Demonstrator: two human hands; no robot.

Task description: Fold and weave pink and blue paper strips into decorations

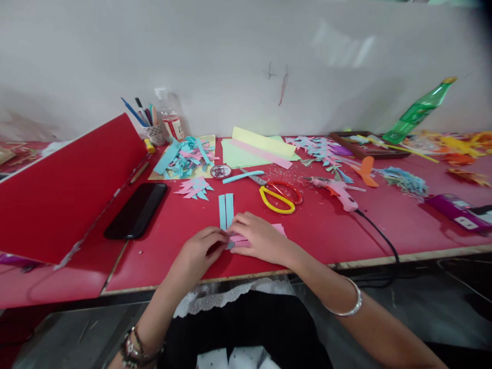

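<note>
Two light-blue paper strips (pixel 226 211) stand out away from me near the table's front edge. Pink paper strips (pixel 241 244) cross their near end and run to the right under my fingers. My left hand (pixel 203 249) pinches the paper where blue and pink meet, thumb and fingers closed. From the right, my right hand (pixel 258 237) presses its closed fingers on the same spot and covers much of the pink paper. Beyond my hands lie scissors (pixel 277 196) with red and yellow handles. A small folded pink-and-blue paper piece (pixel 195 188) rests to the left.
A black phone (pixel 136 210) and a red board (pixel 73 189) are on the left. Paper scraps (pixel 188 156) and coloured sheets (pixel 257 148) lie at the back. A pink glue gun (pixel 336 190), its cord over the edge, a tray (pixel 369 146) and a green bottle (pixel 417 115) are right.
</note>
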